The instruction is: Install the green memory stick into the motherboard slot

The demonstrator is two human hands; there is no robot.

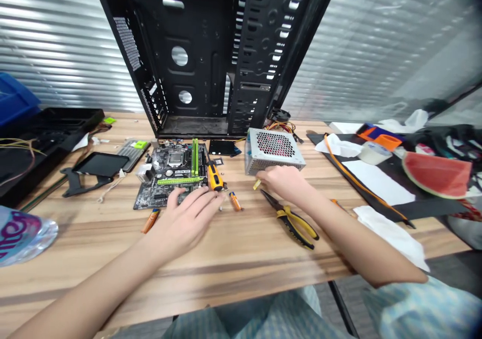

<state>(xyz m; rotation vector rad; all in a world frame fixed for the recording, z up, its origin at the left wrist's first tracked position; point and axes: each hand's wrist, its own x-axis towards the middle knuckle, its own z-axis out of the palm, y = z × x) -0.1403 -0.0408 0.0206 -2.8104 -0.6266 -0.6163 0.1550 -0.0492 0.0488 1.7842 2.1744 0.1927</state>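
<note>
My left hand [187,219] lies palm down with its fingers stretched out, over the front edge of a motherboard [165,171] with green slots. Its fingertips are close to the handle of a yellow-and-black screwdriver [214,178] and to an orange-and-blue battery [235,201]. Another battery [150,221] lies left of the wrist. My right hand [280,181] pinches a small yellow piece [256,184], too small to identify, just in front of a silver power supply [274,145]. Below that hand rest pliers [291,218] with yellow-and-black handles.
An open black computer case [203,37] stands at the back. On the left are a black tray [41,143], a black bracket [88,178] and a bottle [22,236]. White tissue [391,231] and a watermelon-patterned item [437,174] lie to the right.
</note>
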